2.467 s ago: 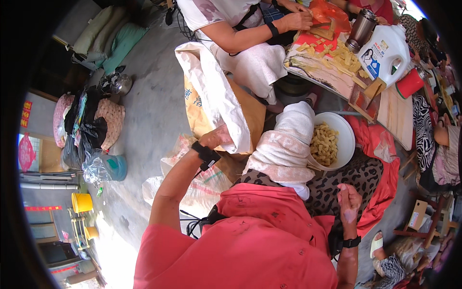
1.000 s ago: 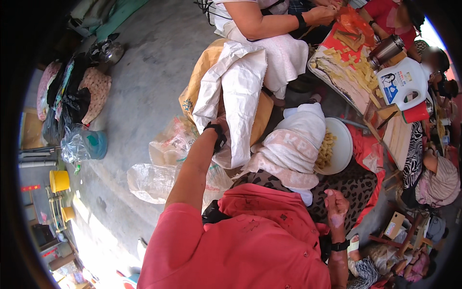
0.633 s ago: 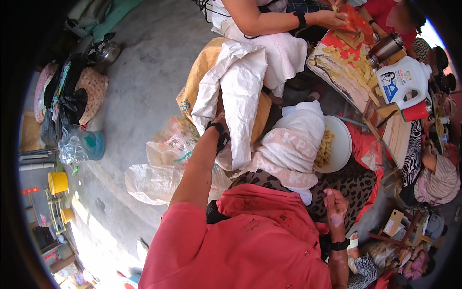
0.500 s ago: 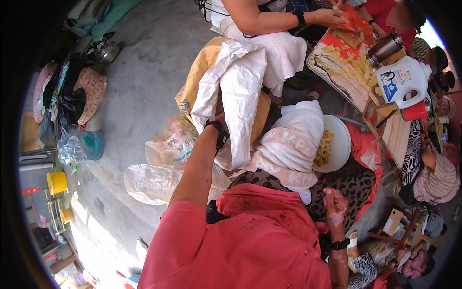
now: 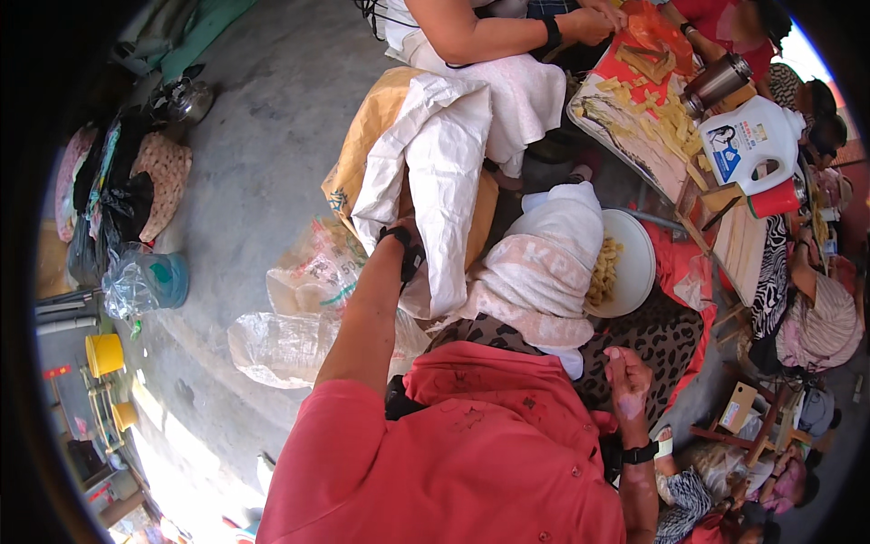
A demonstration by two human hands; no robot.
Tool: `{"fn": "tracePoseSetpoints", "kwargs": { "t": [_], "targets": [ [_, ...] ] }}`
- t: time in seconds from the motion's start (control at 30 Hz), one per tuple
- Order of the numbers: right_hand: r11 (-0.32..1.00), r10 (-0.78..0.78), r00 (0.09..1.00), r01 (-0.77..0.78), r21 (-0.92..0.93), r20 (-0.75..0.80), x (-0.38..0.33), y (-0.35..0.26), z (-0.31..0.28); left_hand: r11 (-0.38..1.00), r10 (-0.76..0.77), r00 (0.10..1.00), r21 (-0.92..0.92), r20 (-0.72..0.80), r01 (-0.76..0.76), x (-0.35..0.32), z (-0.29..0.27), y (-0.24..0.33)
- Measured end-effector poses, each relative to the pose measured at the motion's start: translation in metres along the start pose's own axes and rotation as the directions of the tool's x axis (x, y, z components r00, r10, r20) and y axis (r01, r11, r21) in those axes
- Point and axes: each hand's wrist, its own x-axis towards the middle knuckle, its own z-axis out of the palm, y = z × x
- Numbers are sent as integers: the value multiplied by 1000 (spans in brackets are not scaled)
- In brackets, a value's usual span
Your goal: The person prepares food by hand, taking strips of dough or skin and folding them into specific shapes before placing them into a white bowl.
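Left hand (image 5: 405,228) at the near side of the sack (image 5: 449,172), mostly hidden in its white folds; whether the fingers are spread or gripping, cannot tell. Sack is brown outside with a white mouth folded over, standing left of the wearer's towel-wrapped knee. Right hand (image 5: 628,374) raised beside the leopard-print cloth (image 5: 652,349), fingers bent and narrow; anything between the fingertips, cannot tell.

White bucket (image 5: 637,272) just right of the white-and-pink towel (image 5: 548,254), part-filled with short pale-yellow pieces (image 5: 604,272). Crumpled translucent bags (image 5: 281,349) on the floor (image 5: 254,136), left of the sack.

Far right, table (image 5: 603,118): flat yellowish pieces (image 5: 671,127) scattered over it, a dark metal flask (image 5: 720,82) lying tilted, white jug (image 5: 752,145), red can (image 5: 775,198) just nearer. A co-worker's forearm (image 5: 489,36) reaches toward the table's far side. Far left: dark plastic bags, a patterned cloth bundle (image 5: 163,186). Near left: yellow bucket (image 5: 104,354).
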Motion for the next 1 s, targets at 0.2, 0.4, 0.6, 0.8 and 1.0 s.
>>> {"fn": "tracePoseSetpoints", "kwargs": {
  "t": [0.2, 0.4, 0.6, 0.8, 1.0],
  "targets": [
    [1000, 2, 1000, -1, -7, 30, 3, 6, -2, 994, 35, 999, -100, -34, -38, -14, -6, 15],
    [998, -15, 1000, 13, 56, 26, 2, 11, -4, 962, 70, 990, -254, -121, -99, -43, -24, 45],
    [994, -42, 999, 39, 101, 18, 1, 14, -4, 929, 210, 960, -267, -184, -254, -86, -65, 57],
    [992, -45, 998, 38, 119, 52, 2, 7, -9, 809, 337, 870, -362, -359, -462, -161, -99, 98],
    [986, -146, 988, 141, 92, 55, 6, -7, -14, 770, 453, 786, -260, -421, -583, -259, -126, 187]
  ]
}}
